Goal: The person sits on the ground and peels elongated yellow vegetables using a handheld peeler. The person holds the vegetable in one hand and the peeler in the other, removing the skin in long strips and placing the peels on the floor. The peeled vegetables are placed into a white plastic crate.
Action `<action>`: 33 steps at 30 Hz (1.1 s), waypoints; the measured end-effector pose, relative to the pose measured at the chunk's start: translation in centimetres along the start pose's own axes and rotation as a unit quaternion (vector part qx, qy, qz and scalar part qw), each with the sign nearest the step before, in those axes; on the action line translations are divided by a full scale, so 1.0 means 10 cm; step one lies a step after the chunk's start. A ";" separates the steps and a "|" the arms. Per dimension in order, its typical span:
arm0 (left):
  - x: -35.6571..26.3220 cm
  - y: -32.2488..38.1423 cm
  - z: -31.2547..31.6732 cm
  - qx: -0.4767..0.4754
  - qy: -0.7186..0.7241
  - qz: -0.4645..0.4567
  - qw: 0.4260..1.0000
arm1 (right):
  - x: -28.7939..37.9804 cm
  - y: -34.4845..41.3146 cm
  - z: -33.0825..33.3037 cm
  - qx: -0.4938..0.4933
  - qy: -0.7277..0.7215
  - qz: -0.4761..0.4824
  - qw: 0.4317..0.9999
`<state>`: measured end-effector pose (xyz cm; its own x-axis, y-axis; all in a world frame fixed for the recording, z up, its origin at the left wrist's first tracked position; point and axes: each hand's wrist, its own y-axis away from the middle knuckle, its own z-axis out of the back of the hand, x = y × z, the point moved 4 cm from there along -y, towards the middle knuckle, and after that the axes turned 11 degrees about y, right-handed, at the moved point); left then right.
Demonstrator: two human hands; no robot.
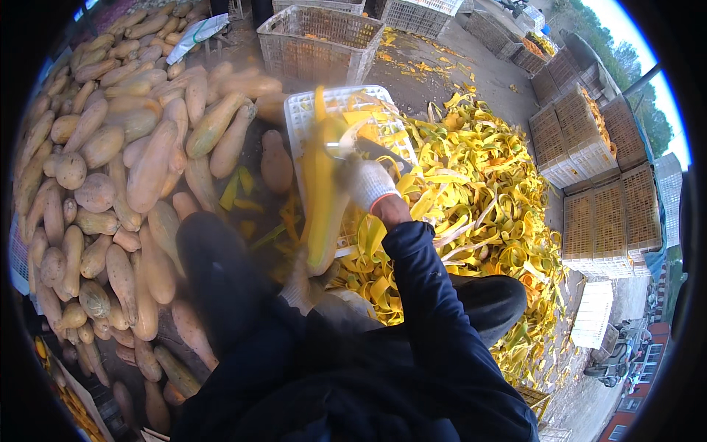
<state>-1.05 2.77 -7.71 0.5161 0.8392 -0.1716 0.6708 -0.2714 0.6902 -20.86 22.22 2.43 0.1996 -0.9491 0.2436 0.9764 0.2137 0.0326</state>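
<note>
Between my knees a long squash (323, 226), partly peeled to yellow flesh, stands tilted against a white plastic crate (293, 119). My left hand (302, 288), in a pale knitted glove, grips its near end from below; most of those fingers are hidden. Gloved as well, my right hand (371, 185) is shut on a peeler (338, 148), whose metal part lies at the squash's upper half. Motion blur hides the peeler's handle and the right fingertips. A pale strip of peel (353, 131) curls up beside the peeler.
Many unpeeled squashes (152, 166) are piled on the left. A deep heap of yellow peelings (475, 193) covers the ground on the right. Ahead stands a large slatted plastic crate (320, 52). Stacked crates (607, 221) line the far right, with a parked motorcycle (613, 359) beyond.
</note>
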 end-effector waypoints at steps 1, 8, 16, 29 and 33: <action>0.01 0.01 -0.01 -0.002 0.002 0.008 1.000 | 0.12 0.27 -0.03 -0.035 -0.014 -0.013 0.999; 0.08 0.14 -0.21 0.083 0.025 0.014 0.996 | 0.95 1.92 -0.28 0.087 -0.087 -0.104 0.987; 0.02 0.06 -0.10 0.047 -0.042 -0.007 0.998 | 0.68 1.32 0.45 0.020 -0.031 -0.041 0.998; -0.01 0.00 -0.05 0.023 -0.018 0.012 1.000 | 0.02 -0.29 0.14 -0.018 0.084 0.054 0.995; 0.01 0.04 -0.16 0.053 -0.080 -0.028 0.995 | 0.44 0.88 -0.13 -0.011 -0.006 -0.093 0.996</action>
<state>-1.66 3.51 -6.32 0.5485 0.7709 -0.3239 0.7491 -0.2809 0.5999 -11.32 19.61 2.57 0.0137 -0.9688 0.2474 0.9980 0.0287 0.0569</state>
